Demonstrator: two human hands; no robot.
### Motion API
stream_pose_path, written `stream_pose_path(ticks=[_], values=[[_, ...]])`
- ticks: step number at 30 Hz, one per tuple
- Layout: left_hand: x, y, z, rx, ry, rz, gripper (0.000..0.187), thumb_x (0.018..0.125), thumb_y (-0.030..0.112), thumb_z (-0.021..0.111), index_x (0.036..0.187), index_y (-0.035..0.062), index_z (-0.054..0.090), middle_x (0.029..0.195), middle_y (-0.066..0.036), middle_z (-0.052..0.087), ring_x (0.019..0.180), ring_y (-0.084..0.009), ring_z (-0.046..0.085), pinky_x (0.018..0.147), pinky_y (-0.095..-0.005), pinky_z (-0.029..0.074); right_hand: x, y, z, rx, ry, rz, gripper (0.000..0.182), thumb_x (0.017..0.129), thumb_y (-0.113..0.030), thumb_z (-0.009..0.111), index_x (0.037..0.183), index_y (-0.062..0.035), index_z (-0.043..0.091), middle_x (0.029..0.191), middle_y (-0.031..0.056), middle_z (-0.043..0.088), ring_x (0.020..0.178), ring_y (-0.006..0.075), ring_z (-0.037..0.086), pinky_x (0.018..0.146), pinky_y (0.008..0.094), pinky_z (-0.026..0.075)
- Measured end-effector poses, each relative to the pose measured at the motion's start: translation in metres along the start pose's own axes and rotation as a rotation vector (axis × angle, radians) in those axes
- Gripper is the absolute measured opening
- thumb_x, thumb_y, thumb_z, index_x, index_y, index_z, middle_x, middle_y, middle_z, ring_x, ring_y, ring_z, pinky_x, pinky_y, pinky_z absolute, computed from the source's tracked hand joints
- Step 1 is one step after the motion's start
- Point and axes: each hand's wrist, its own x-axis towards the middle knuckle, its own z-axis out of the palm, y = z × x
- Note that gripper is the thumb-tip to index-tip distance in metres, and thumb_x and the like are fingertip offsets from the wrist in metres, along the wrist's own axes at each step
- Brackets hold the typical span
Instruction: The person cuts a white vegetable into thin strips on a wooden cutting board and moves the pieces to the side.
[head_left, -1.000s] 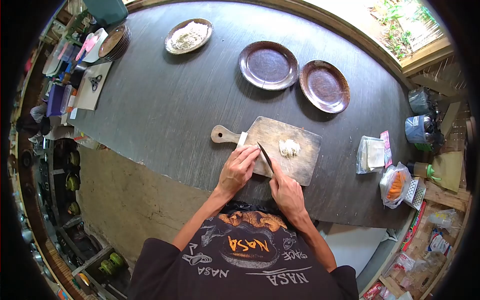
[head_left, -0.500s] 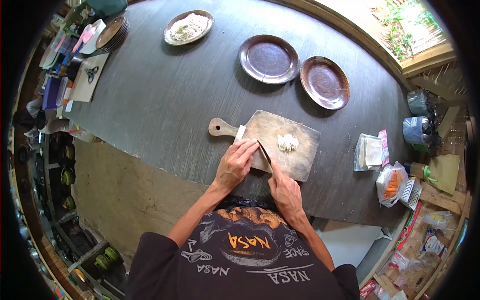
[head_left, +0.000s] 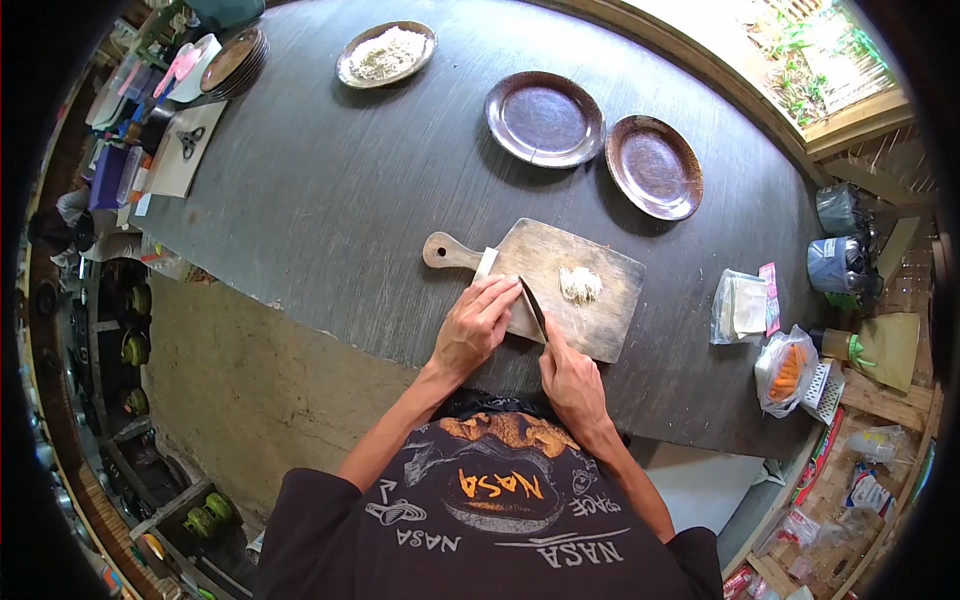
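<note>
A wooden cutting board [head_left: 614, 318] with a handle lies near the front edge of the dark table. My left hand [head_left: 472, 328] presses its closed fingers down on a white strip of food [head_left: 486, 262], whose far end sticks out past the fingers at the board's left side; its exact kind does not show. In my right hand [head_left: 574, 385] is a knife [head_left: 534, 303], its dark blade pointing away from me, the tip right beside my left fingertips. A small heap of thin white shreds [head_left: 580, 286] rests on the board, right of the blade.
Two brown plates [head_left: 545, 118] [head_left: 654, 167] stand beyond the board. Farther left, a plate [head_left: 352, 72] holds a pale shredded heap. Scissors [head_left: 189, 142] and stacked plates [head_left: 232, 62] are at the far left; a bag of carrots [head_left: 786, 372] and a plastic packet [head_left: 740, 306] are at right.
The knife blade has turned slightly, so more of its flat side shows. My left hand stays on the white strip, and the whole view has shifted a little.
</note>
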Motion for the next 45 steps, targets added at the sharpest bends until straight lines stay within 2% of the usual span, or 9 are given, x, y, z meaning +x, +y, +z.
stream_pose_path(ticks=[3, 5, 8, 17, 31, 38, 40, 45], values=[[0.001, 0.0, 0.0, -0.001, 0.007, 0.002, 0.041, 0.088, -0.001, 0.068, 0.13, -0.001, 0.069, 0.132, -0.012, 0.069, 0.128, -0.0287, 0.062, 0.112, -0.0406, 0.05, 0.002, -0.001, 0.001, -0.015, -0.021, 0.02, 0.061, 0.098, -0.008, 0.059, 0.157, -0.0077, 0.043, 0.079, 0.0303, 0.067, 0.073, 0.047, 0.069, 0.069, 0.0564, 0.052], [0.003, 0.001, -0.001, 0.007, 0.003, 0.003, 0.042, 0.088, -0.001, 0.068, 0.13, -0.0011, 0.068, 0.132, -0.012, 0.069, 0.128, -0.0287, 0.062, 0.112, -0.0406, 0.05, 0.003, -0.001, 0.005, -0.07, 0.005, 0.026, 0.064, 0.098, -0.012, 0.06, 0.16, -0.0145, 0.041, 0.079, 0.0276, 0.07, 0.07, 0.046, 0.07, 0.067, 0.0573, 0.056], [-0.001, 0.003, -0.001, 0.017, -0.012, 0.004, 0.042, 0.088, -0.002, 0.068, 0.13, -0.0013, 0.068, 0.133, -0.012, 0.069, 0.128, -0.0286, 0.062, 0.112, -0.0407, 0.05, -0.003, 0.001, -0.004, -0.03, -0.041, 0.035, 0.066, 0.098, -0.011, 0.059, 0.16, -0.0152, 0.04, 0.077, 0.0267, 0.069, 0.07, 0.0452, 0.071, 0.067, 0.0566, 0.056], [-0.001, 0.001, -0.001, 0.016, -0.008, -0.006, 0.044, 0.087, -0.001, 0.069, 0.132, 0.0005, 0.068, 0.134, -0.011, 0.069, 0.129, -0.0283, 0.062, 0.112, -0.0403, 0.05, -0.001, 0.012, 0.002, 0.0, 0.008, -0.061, 0.068, 0.097, -0.01, 0.059, 0.162, -0.012, 0.039, 0.073, 0.0253, 0.067, 0.065, 0.0431, 0.07, 0.066, 0.0546, 0.055], [0.001, 0.004, -0.001, -0.017, 0.009, -0.033, 0.037, 0.088, -0.005, 0.067, 0.125, -0.0009, 0.073, 0.13, -0.011, 0.072, 0.127, -0.0289, 0.064, 0.11, -0.0419, 0.051, -0.007, 0.01, 0.002, -0.024, -0.008, -0.029, 0.068, 0.097, -0.01, 0.06, 0.162, -0.0119, 0.039, 0.073, 0.0249, 0.068, 0.064, 0.0417, 0.07, 0.064, 0.053, 0.057], [-0.001, 0.002, 0.0, -0.024, 0.025, -0.048, 0.037, 0.089, -0.004, 0.067, 0.125, -0.0012, 0.073, 0.13, -0.012, 0.072, 0.127, -0.0288, 0.064, 0.11, -0.0417, 0.052, 0.002, 0.007, 0.007, -0.079, 0.0, -0.031, 0.069, 0.097, -0.011, 0.061, 0.162, -0.0113, 0.038, 0.074, 0.0251, 0.068, 0.064, 0.0416, 0.07, 0.064, 0.0536, 0.057], [-0.002, -0.001, 0.003, -0.011, 0.014, -0.016, 0.043, 0.086, -0.002, 0.069, 0.129, -0.0007, 0.069, 0.133, -0.013, 0.069, 0.128, -0.0287, 0.062, 0.111, -0.0409, 0.051, 0.004, 0.005, 0.005, -0.115, -0.007, -0.033, 0.07, 0.097, -0.011, 0.061, 0.162, -0.0113, 0.037, 0.073, 0.0247, 0.068, 0.063, 0.0413, 0.07, 0.063, 0.0534, 0.056], [0.001, 0.005, -0.001, -0.025, 0.015, -0.037, 0.039, 0.087, -0.005, 0.067, 0.126, -0.0011, 0.072, 0.129, -0.012, 0.072, 0.125, -0.0294, 0.064, 0.109, -0.0416, 0.052, -0.008, 0.011, -0.001, -0.099, -0.024, -0.04, 0.07, 0.097, -0.01, 0.061, 0.163, -0.0114, 0.037, 0.072, 0.0236, 0.067, 0.062, 0.0404, 0.069, 0.063, 0.0524, 0.056]])
